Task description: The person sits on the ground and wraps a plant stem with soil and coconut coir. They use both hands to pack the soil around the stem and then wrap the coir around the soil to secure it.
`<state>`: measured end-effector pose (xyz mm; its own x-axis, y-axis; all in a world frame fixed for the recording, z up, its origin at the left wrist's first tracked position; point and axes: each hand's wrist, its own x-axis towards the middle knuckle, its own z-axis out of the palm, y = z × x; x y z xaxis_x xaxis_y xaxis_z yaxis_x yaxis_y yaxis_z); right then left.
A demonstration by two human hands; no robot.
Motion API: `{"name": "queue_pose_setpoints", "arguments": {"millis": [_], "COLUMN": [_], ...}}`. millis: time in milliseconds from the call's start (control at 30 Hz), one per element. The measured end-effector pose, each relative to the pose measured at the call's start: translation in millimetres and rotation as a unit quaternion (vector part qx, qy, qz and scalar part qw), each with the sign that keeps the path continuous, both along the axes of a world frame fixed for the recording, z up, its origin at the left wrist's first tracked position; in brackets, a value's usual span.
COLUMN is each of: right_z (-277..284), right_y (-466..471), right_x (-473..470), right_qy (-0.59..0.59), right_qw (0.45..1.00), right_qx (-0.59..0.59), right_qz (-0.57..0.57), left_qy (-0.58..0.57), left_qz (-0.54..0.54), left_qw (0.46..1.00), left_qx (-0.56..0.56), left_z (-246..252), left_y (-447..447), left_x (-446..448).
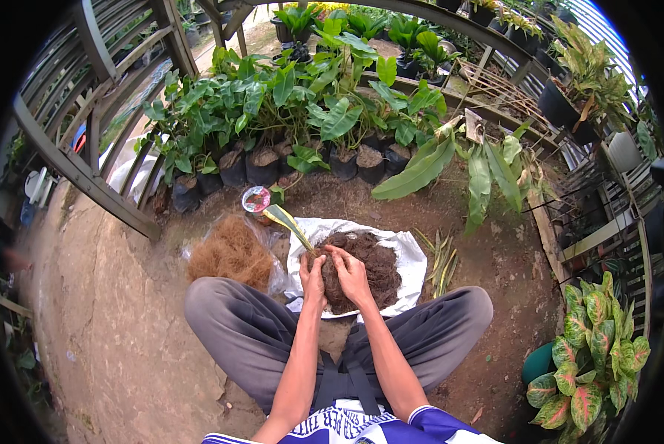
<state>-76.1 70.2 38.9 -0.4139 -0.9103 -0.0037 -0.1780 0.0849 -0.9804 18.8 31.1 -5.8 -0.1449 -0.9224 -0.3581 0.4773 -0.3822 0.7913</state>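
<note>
A small snake plant (287,223) with yellow-edged green leaves leans up and to the left, its base in the fingers of my left hand (312,282). My right hand (352,276) meets it from the other side, fingertips close to the plant's base; whether they grip anything is hidden. Both hands are over a heap of dark brown fibrous potting material (377,266). Under the heap lies a spread white sack (413,261). To the left, reddish-brown fibre, probably coconut fibre (229,255), fills a clear plastic bag (276,277).
Cut narrow leaves (443,263) lie right of the sack. A round container with a printed top (256,199) stands beyond it. Black-bagged leafy plants (264,164) line the back. A wooden slatted frame (104,188) is left; a pink-and-green potted plant (593,355) is right.
</note>
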Motion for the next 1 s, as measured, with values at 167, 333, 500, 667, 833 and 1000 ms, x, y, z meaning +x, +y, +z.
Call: {"name": "queue_pose_setpoints", "arguments": {"millis": [167,333,500,667,833,1000], "right_z": [-11.8,-42.1,-45.8,-33.0,-37.0,-44.6], "right_y": [2.4,4.1,7.5,10.0,5.7,-5.3], "right_x": [14.6,8.0,-7.1,2.4,1.1,8.4], "right_qy": [0.048,-0.053,-0.298,-0.197,-0.136,-0.138], "right_qw": [0.997,0.987,0.948,0.967,0.968,0.978], "right_qx": [0.053,0.127,0.069,0.143,0.181,0.001], "right_qz": [0.011,-0.085,-0.082,-0.077,-0.105,-0.154], "left_qy": [-0.25,-0.406,-0.404,-0.436,-0.332,-0.269], "left_qz": [-0.003,-0.155,-0.116,-0.015,-0.053,-0.059], "left_qw": [0.965,0.891,0.894,0.868,0.932,0.956], "left_qx": [-0.074,-0.134,-0.153,-0.236,-0.137,-0.1], "left_z": [-20.7,-6.7,22.9,15.4,2.7,-5.5], "left_y": [-0.7,11.9,10.8,18.7,20.5,11.1], "left_x": [8.9,-1.9,-20.3,-26.7,-22.3,-19.5]}}
